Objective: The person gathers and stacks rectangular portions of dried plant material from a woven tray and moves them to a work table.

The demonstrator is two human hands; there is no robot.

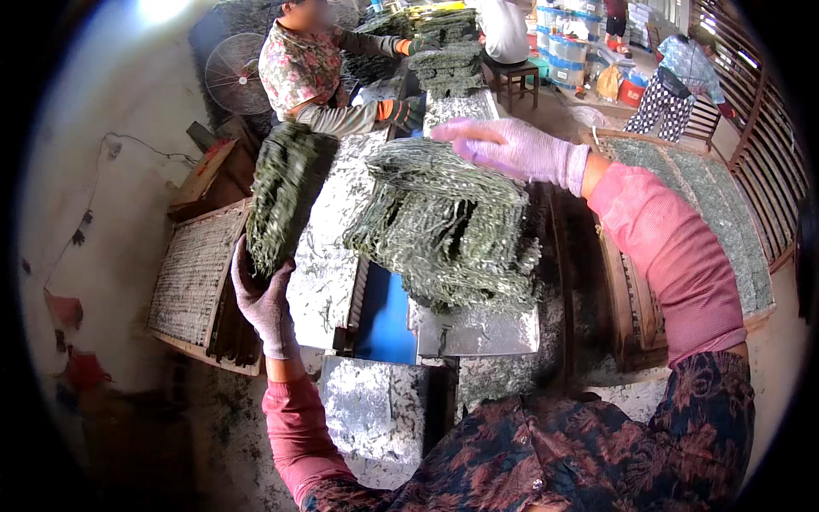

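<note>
My left hand (266, 303), in a pale glove, grips the lower end of a dark green, stringy slab (286, 196) that looks like dried seaweed. It stands tilted on edge at the left of the work table. Over the far edge of a stack of similar green slabs (456, 218) is my right hand (508, 149), also gloved. Its fingers are stretched out and slightly blurred, with nothing seen in them. Whether it touches the top slab I cannot tell. The stack sits on a metal plate (478, 333) beside a blue strip (384, 316).
Opposite at the far left, a co-worker (299, 72) in a flowered top reaches toward more green stacks (448, 68). Framed mesh racks stand at left (192, 277) and right (725, 213). A round fan (235, 75), a stool (512, 77) and clear tubs (567, 60) are farther back.
</note>
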